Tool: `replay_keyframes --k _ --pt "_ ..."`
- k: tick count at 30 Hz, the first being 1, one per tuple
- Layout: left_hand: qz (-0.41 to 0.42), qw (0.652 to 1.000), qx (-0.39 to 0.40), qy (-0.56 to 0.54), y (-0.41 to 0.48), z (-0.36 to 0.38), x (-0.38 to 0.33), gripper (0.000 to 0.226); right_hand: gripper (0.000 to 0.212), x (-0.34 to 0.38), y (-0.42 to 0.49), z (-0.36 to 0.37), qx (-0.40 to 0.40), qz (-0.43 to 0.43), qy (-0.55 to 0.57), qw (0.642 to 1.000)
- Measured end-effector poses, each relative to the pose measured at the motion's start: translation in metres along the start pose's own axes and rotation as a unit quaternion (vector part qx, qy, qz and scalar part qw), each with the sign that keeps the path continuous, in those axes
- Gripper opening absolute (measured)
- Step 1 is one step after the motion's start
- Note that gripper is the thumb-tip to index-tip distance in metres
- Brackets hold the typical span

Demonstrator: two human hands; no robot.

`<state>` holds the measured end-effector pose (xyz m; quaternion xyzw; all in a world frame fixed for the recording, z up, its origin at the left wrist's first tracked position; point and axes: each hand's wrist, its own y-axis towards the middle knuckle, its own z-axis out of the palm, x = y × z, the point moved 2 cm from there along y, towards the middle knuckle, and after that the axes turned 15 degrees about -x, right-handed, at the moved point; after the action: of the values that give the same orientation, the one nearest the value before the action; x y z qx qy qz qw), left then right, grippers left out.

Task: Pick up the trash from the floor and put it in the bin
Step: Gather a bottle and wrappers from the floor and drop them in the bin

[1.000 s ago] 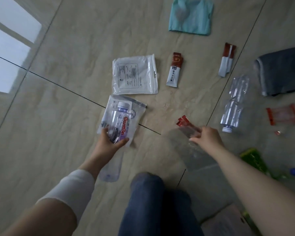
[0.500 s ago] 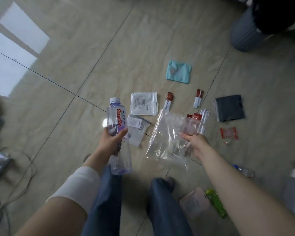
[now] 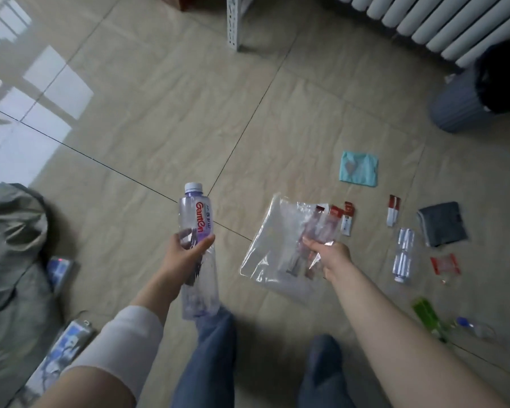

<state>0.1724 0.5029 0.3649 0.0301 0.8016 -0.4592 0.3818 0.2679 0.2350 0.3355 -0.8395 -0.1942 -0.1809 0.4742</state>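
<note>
My left hand (image 3: 183, 254) grips a clear plastic bottle (image 3: 197, 231) with a purple label, held upright above the floor. My right hand (image 3: 330, 257) pinches a large clear plastic bag (image 3: 274, 254) together with red-topped sachets (image 3: 324, 225). The grey bin (image 3: 460, 104) with a black liner stands at the far right. On the floor lie a red-and-white sachet (image 3: 347, 219), another sachet (image 3: 393, 213), a crushed clear bottle (image 3: 404, 254), a red wrapper (image 3: 445, 265), a green wrapper (image 3: 426, 313) and a small blue-capped bottle (image 3: 473, 326).
A teal cloth (image 3: 359, 169) and a dark grey cloth (image 3: 442, 223) lie on the tiled floor. A white radiator (image 3: 430, 19) runs along the top right, a white shelf leg (image 3: 236, 22) stands at the top. A grey-green bag (image 3: 12, 260) sits at the left.
Both hands have risen from the floor with the bottle and the plastic bag. The view has pulled back and turned, bringing the bin, the radiator and the bag at the left into sight.
</note>
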Motion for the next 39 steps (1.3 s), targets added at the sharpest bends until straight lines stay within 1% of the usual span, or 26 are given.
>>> replay_keyframes --k 2,5,7,10,11,12,14,15,16,18,21,23,25,27,29,32,34,36,37,39 --pt "0.003 1.000 -0.001 0.005 0.018 -0.015 -0.023 0.061 0.020 0.018 -0.013 0.028 -0.010 -0.005 0.011 1.000" --pt "0.018 1.000 0.008 0.010 0.031 -0.016 -0.056 0.059 0.022 0.043 -0.019 0.047 -0.012 -0.014 0.005 1.000" --pt "0.032 0.999 0.015 0.016 0.040 -0.009 -0.079 0.057 0.033 0.060 -0.022 0.052 -0.018 -0.010 -0.001 1.000" --pt "0.051 0.997 0.036 0.048 0.050 0.012 -0.115 0.050 0.031 0.082 -0.016 0.053 -0.044 -0.005 0.019 0.999" --pt "0.060 0.995 0.045 0.066 0.053 0.021 -0.126 0.047 0.034 0.090 -0.013 0.052 -0.058 0.000 0.021 0.998" --pt "0.071 0.993 0.053 0.081 0.055 0.031 -0.138 0.041 0.044 0.099 -0.010 0.050 -0.075 0.003 0.020 0.997" --pt "0.089 0.989 0.067 0.096 0.061 0.052 -0.161 0.027 0.077 0.117 0.000 0.047 -0.090 0.018 0.040 0.995" --pt "0.095 0.987 0.072 0.103 0.065 0.062 -0.173 0.023 0.085 0.128 0.005 0.045 -0.094 0.029 0.056 0.994" --pt "0.095 0.986 0.076 0.113 0.069 0.073 -0.185 0.023 0.087 0.140 0.012 0.043 -0.110 0.036 0.071 0.991" --pt "0.075 0.985 0.073 0.135 0.079 0.094 -0.206 0.029 0.082 0.165 0.027 0.037 -0.133 0.044 0.090 0.986" --pt "0.054 0.982 0.073 0.164 0.095 0.126 -0.242 0.033 0.070 0.199 0.048 0.022 -0.166 0.049 0.086 0.981" --pt "0.064 0.979 0.080 0.174 0.103 0.149 -0.271 0.028 0.060 0.225 0.061 0.014 -0.179 0.069 0.085 0.978" --pt "0.087 0.977 0.089 0.175 0.107 0.169 -0.305 0.022 0.064 0.251 0.072 0.009 -0.183 0.081 0.075 0.977" --pt "0.112 0.971 0.110 0.179 0.110 0.185 -0.340 0.025 0.071 0.277 0.077 0.008 -0.181 0.091 0.063 0.977" --pt "0.132 0.967 0.121 0.181 0.114 0.198 -0.377 0.026 0.072 0.304 0.079 0.010 -0.178 0.105 0.075 0.975" --pt "0.150 0.964 0.139 0.168 0.131 0.221 -0.428 0.013 0.060 0.346 0.088 0.016 -0.179 0.113 0.113 0.971" --pt "0.151 0.964 0.143 0.167 0.145 0.240 -0.462 0.014 0.054 0.378 0.099 0.019 -0.185 0.112 0.115 0.969" --pt "0.146 0.964 0.158 0.158 0.164 0.262 -0.491 0.015 0.055 0.410 0.112 0.019 -0.199 0.103 0.099 0.970" --pt "0.139 0.963 0.172 0.152 0.173 0.274 -0.506 0.015 0.056 0.424 0.120 0.017 -0.210 0.100 0.089 0.968" --pt "0.126 0.957 0.207 0.161 0.187 0.300 -0.534 0.017 0.049 0.448 0.133 0.012 -0.232 0.099 0.071 0.965"
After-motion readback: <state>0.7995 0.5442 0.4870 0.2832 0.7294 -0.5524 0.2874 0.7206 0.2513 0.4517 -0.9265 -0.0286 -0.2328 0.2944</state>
